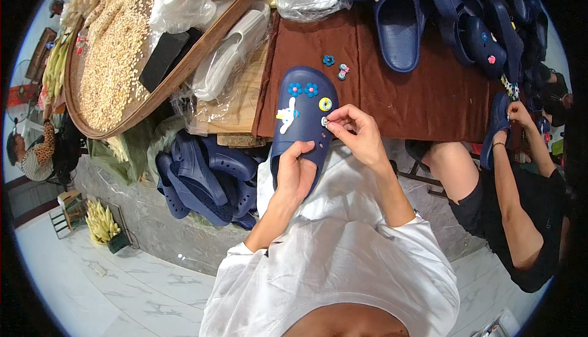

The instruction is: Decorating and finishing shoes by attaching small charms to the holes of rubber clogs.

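A navy-blue foam clog (306, 130) stands tilted in front of me, its toe at the brown cloth's near edge. My left hand (294, 173) is closed on its heel end, thumb lying over the upper. With thumb and forefinger, my right hand (360, 136) pinches a small white shoe charm (325, 121) at a spot on the clog's right side. Two blue flower charms (303, 89), a yellow ring-shaped charm (324, 104) and a white figure charm (286, 115) sit on the upper. Lower on the right side, bare holes show.
Loose charms (343, 71) lie on the brown cloth (306, 40) beyond the clog. More navy clogs (399, 31) crowd the far right; others fill a bag (208, 178) at lower left. A woven tray (177, 80) holds pale kernels. At right, a person (520, 196) handles another clog.
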A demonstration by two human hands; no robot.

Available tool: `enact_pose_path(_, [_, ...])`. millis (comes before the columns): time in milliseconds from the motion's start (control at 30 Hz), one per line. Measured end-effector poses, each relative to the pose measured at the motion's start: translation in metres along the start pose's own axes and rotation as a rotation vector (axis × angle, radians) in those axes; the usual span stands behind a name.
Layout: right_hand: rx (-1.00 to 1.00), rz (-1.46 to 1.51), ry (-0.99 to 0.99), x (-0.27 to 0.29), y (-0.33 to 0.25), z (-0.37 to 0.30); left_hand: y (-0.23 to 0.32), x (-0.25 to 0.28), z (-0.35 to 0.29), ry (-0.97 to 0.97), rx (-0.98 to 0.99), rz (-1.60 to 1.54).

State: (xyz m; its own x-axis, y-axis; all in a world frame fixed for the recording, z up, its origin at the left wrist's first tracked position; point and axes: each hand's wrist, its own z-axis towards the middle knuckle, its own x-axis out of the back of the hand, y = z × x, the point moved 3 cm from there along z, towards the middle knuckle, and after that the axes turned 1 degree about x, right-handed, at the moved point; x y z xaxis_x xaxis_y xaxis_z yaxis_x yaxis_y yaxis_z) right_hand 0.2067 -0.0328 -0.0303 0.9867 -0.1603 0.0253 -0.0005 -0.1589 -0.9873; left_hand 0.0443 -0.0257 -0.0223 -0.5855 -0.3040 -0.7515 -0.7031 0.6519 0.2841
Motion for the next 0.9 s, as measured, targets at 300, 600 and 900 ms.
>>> enact_pose_path(300, [-0.071, 0.023, -0.008, -0.003, 0.003, 0.006, -0.009, 0.019, 0.0, 0.091, -0.06, 0.121])
enact_pose_path(600, [-0.109, -0.065, -0.016, 0.001, 0.007, 0.01, -0.007, 0.013, -0.005, 0.082, -0.083, 0.168])
enact_pose_path(900, [-0.055, 0.009, -0.05, -0.002, 0.012, 0.013, -0.01, 0.022, -0.008, 0.214, 0.068, 0.2])
